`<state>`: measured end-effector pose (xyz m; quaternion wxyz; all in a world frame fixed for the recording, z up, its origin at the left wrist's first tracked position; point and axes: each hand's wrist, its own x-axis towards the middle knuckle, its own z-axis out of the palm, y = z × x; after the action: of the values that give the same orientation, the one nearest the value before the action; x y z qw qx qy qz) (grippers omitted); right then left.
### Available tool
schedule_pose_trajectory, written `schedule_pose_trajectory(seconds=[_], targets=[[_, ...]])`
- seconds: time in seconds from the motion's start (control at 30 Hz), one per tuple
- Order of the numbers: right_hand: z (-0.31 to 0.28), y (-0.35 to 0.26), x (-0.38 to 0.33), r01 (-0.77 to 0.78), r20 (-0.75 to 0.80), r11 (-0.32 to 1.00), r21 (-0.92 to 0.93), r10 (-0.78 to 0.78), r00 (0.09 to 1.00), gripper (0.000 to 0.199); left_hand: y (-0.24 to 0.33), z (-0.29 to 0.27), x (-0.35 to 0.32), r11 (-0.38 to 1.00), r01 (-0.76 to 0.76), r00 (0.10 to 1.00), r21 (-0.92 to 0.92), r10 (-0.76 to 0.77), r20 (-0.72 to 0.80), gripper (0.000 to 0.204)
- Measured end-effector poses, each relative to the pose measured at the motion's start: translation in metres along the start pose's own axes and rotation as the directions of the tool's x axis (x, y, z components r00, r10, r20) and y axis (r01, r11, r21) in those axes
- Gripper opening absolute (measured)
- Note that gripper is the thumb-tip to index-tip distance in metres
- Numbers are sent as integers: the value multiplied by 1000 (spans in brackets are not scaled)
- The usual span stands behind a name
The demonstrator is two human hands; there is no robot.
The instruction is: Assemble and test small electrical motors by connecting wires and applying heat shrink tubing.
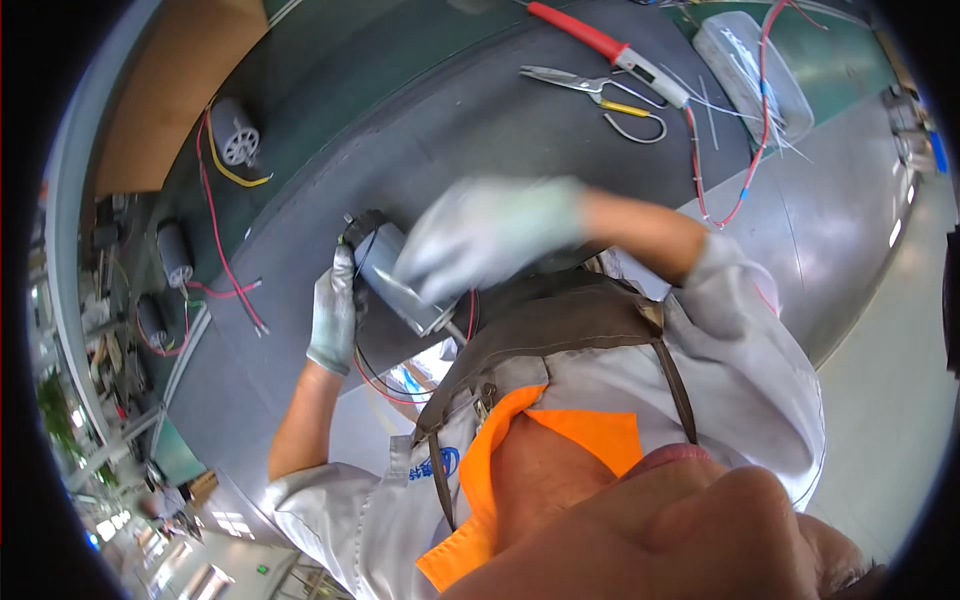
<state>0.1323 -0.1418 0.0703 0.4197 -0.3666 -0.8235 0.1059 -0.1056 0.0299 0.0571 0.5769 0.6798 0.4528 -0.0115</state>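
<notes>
A grey cylindrical electric motor (384,262) with a black end cap lies tilted on the dark work surface in front of me, its shaft end toward my apron. My left hand (334,312), in a pale glove, grips it by the side near the black cap. Over the motor's right side is my right hand (490,235), also gloved and smeared by motion. Its fingers are too blurred to read, and it covers part of the motor. Red and black wires (385,392) loop down below the motor, beside my left wrist.
Scissors (600,92) with a yellow grip lie beyond my right hand, beside a red-and-white handheld tool (632,60) on a red cord. A clear plastic box (800,105) holds white ties. At the left stand more motors (235,130) with coloured leads, near a brown cardboard piece (170,100).
</notes>
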Motion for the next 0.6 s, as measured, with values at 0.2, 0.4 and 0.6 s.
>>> schedule_pose_trajectory(seconds=[0.2,0.4,0.6], targets=[[-159,-52,-209,-981,-646,96,168,762,-36,30,22,34,27,999,5,1000,-43,-5,-7,44],[-128,-77,-289,-946,-803,-312,-82,583,-123,30,29,48,43,997,0,999,-78,4,49,40],[-134,-42,-279,-813,-840,-425,-398,526,136,28,26,50,48,1000,-4,999,-19,5,33,39]])
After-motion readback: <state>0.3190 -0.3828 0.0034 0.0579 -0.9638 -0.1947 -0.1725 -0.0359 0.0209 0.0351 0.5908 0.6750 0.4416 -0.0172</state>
